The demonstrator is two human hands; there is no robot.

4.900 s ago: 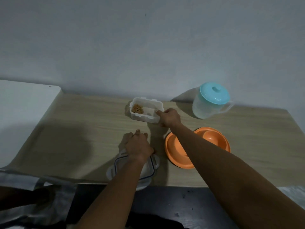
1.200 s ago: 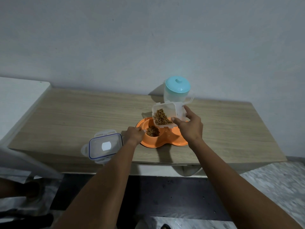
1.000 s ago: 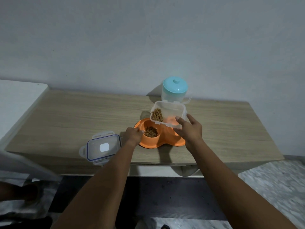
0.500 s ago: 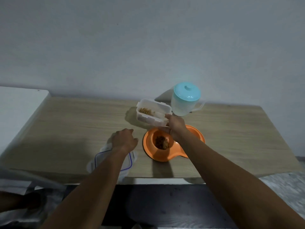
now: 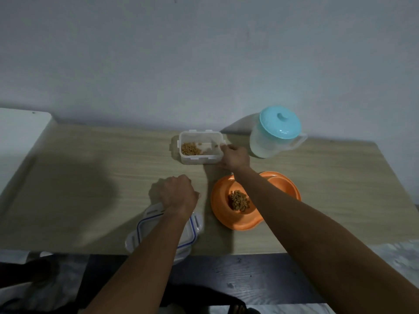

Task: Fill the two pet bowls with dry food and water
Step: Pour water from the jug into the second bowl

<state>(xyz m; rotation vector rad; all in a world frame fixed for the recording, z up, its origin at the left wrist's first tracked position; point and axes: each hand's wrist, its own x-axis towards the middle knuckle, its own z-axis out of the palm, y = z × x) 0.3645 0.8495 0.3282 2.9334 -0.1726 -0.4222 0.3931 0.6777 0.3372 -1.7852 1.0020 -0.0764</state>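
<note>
An orange double pet bowl sits on the wooden table; its near cup holds brown dry food, and my right forearm covers much of the far cup. A clear food container with some kibble stands upright behind it, and my right hand grips its right end. The container's blue-rimmed lid lies at the table's front edge. My left hand rests on the lid's far end with fingers curled. A clear water jug with a teal lid stands at the back right.
A white surface adjoins the table's left end. A grey wall runs behind the table. The dark floor lies below the front edge, where the lid overhangs slightly.
My right hand tipped kibble into the near cup, then carried the container back and set it upright on the table behind the bowl. My left hand moved from the bowl's rim to the lid.
</note>
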